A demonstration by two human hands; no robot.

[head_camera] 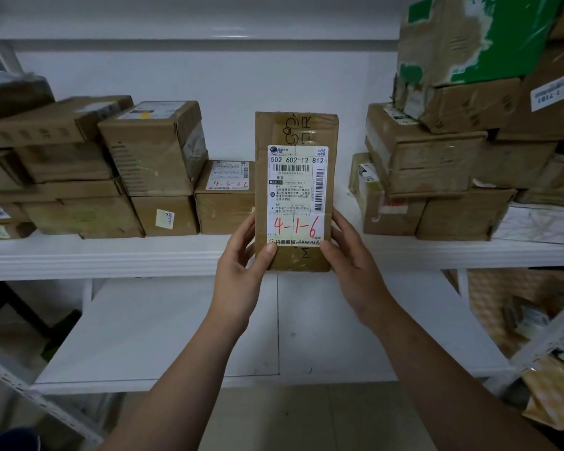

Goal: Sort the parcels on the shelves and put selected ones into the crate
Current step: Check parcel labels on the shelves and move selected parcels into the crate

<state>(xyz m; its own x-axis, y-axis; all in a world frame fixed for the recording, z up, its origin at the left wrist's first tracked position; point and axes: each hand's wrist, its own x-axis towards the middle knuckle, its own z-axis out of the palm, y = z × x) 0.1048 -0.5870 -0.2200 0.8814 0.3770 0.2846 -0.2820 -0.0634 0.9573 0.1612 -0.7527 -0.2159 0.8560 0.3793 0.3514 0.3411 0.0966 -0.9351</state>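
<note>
We see a narrow cardboard parcel (295,190) held upright in front of the shelf (111,255), in the gap between two groups of boxes. The left hand (238,281) grips its lower left edge: the thumb presses on the front face at the bottom corner of the label (297,177), and the other fingers (249,229) curl round behind the edge. The right hand (355,271) takes the lower right edge in the same way, thumb on the front and the rest wrapped round the side. So the fingers of both hands are grasping the parcel. Its bottom end hangs just below the shelf's front lip, and as far as we can judge it is not resting on the board.

The label is white, printed "502 602-12 812" with barcodes, and has "4-1-6" written by hand in red near its foot.

Just beside the parcel's left edge, on the shelf, sits a small box (225,196) whose label is marked "4-3-32" in red. Further left we see brown boxes stacked (150,148) two and three high. To the right stands another stack (420,164), topped by a torn green-and-brown box (469,37).

Below is a white lower shelf (176,336). At the lower right a metal rack (541,343) holds blurred yellowish packets (554,392), which may be padded envelopes.
</note>
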